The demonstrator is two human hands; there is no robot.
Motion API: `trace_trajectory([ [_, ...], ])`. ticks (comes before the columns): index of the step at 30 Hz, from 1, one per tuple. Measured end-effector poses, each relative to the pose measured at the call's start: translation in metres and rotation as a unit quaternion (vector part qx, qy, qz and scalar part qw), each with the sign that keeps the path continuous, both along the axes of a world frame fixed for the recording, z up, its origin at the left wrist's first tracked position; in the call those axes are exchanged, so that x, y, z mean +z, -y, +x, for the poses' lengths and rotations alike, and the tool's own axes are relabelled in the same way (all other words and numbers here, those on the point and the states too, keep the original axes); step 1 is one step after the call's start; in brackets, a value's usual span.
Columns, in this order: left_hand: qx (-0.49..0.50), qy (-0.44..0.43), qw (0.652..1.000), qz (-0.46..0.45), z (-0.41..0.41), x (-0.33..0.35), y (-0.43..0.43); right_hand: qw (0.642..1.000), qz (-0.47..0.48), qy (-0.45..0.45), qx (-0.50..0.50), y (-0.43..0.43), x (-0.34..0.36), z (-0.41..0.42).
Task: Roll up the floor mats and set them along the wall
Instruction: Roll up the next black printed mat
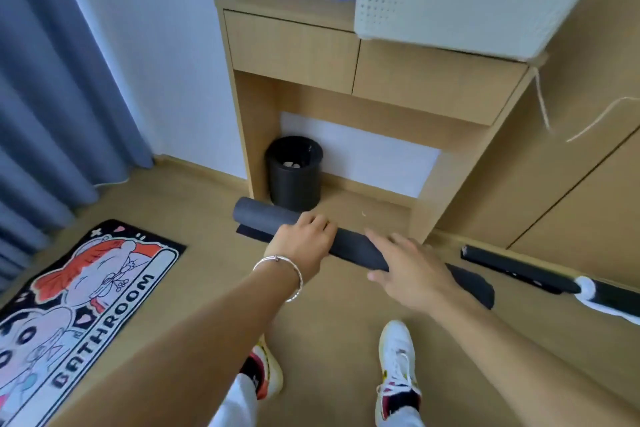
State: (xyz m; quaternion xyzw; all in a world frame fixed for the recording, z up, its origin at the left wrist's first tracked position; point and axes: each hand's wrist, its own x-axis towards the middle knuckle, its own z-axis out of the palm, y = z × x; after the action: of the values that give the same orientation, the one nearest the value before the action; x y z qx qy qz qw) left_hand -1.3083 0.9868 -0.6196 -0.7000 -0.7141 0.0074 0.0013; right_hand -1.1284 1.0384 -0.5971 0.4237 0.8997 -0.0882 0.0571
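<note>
Two hands down on the dark roll (349, 248), slantwise on the floor at the centre of the frame, just in front of the black bin (294, 177) and the desk (254, 135). Left hand (301, 239) on top towards the upper-left end, fingers (320, 220) bent close together over the far side. Right hand (408, 270) flat further to the lower right, fingers (384, 243) straight and a little apart, thumb out on the near side.

Probably the closing turn, or the tidying of it: loose flap (242, 230) poking out beneath the upper-left end, lower-right end looking flatter and slacker than the rest.

Press evenly with both palms and roll away towards the desk to bring that flap underneath. Give the slack end a touch more push, to keep the ends level and avoid a cone. Keep weight on throughout, such stuff being likely to spring open. Clamp round the middle before lifting.

Likely resting spots: the foot of the wall (156, 45) at upper left, between curtain (52, 97) and desk, or beside the second roll (512, 265) at the right edge, close against the cupboard (554, 184) and seemingly done already.

Printed mat (86, 305) at lower left flat, not yet rolled.
</note>
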Motion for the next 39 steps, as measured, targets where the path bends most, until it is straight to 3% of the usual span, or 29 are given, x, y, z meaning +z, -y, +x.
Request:
trace_trajectory([
  [8, 0.072, 0.163, 0.983, -0.05, -0.061, -0.21, -0.182, 0.998, -0.046, 0.036, -0.01, -0.186, -0.192, -0.078],
  [13, 0.06, 0.162, 0.984, -0.052, -0.101, -0.311, -0.295, 0.998, -0.039, 0.047, 0.002, -0.306, -0.292, -0.114],
  [16, 0.037, 0.137, 0.987, -0.071, -0.107, -0.352, -0.359, 0.994, -0.085, 0.037, -0.05, -0.372, -0.34, -0.121],
  [19, 0.001, 0.093, 0.988, -0.122, -0.115, -0.379, -0.408, 0.992, -0.096, 0.053, -0.056, -0.424, -0.38, -0.121],
  [24, 0.026, 0.114, 0.983, -0.14, -0.139, -0.402, -0.437, 0.985, -0.063, 0.148, -0.064, -0.488, -0.412, -0.102],
  [29, 0.086, 0.114, 0.971, -0.194, -0.158, -0.429, -0.437, 0.986, -0.073, 0.093, -0.119, -0.548, -0.451, -0.088],
  [34, 0.104, 0.097, 0.958, -0.248, -0.161, -0.463, -0.429, 0.989, -0.001, 0.017, -0.147, -0.584, -0.5, -0.102],
  [37, 0.117, 0.101, 0.956, -0.251, -0.163, -0.471, -0.43, 0.988, 0.034, 0.067, -0.132, -0.66, -0.601, -0.061],
  [39, 0.118, 0.103, 0.956, -0.25, -0.162, -0.473, -0.432, 0.99, 0.044, 0.074, -0.111, -0.663, -0.617, -0.062],
])
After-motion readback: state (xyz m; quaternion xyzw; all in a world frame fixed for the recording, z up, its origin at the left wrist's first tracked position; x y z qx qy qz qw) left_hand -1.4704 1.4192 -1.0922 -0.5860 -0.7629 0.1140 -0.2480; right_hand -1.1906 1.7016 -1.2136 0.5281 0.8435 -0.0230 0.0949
